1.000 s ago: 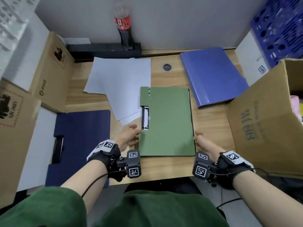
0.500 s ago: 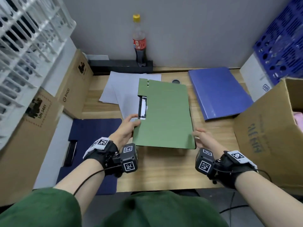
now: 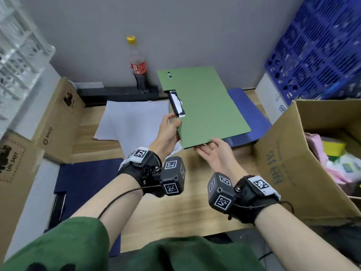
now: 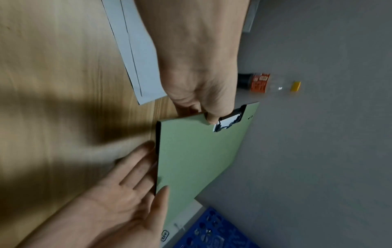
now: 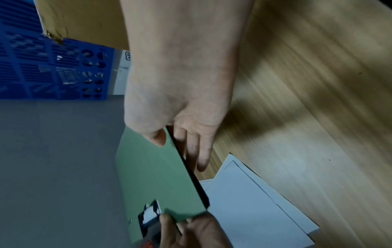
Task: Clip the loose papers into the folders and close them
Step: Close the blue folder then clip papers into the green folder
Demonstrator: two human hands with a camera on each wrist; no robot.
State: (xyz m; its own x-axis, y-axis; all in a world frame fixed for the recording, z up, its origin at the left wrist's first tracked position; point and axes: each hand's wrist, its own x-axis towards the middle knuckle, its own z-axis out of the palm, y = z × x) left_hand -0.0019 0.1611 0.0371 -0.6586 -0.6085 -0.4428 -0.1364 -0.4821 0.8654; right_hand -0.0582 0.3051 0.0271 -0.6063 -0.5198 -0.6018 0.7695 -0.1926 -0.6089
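Note:
A shut green folder (image 3: pixel 205 106) is lifted off the desk and tilted, with its black clip (image 3: pixel 176 105) showing in a notch on its left edge. My left hand (image 3: pixel 170 130) pinches that edge just below the clip, thumb on the top face (image 4: pixel 210 117). My right hand (image 3: pixel 213 153) is palm up at the near edge, straight fingers (image 5: pixel 197 151) under the folder. Loose white papers (image 3: pixel 132 122) lie on the desk behind the left hand. A blue folder (image 3: pixel 248 114) lies shut under the green one, and a dark blue folder (image 3: pixel 88 180) lies open at the left.
An open cardboard box (image 3: pixel 293 163) full of items stands close on the right, and another box (image 3: pixel 58 122) stands on the left. A cola bottle (image 3: pixel 137 65) stands at the back wall. A blue crate (image 3: pixel 316 55) fills the upper right. Bare wooden desk (image 3: pixel 175 212) lies near me.
The green folder has risen from flat on the desk and moved back and right in my left hand. My right hand has slid from its right corner to under the near edge.

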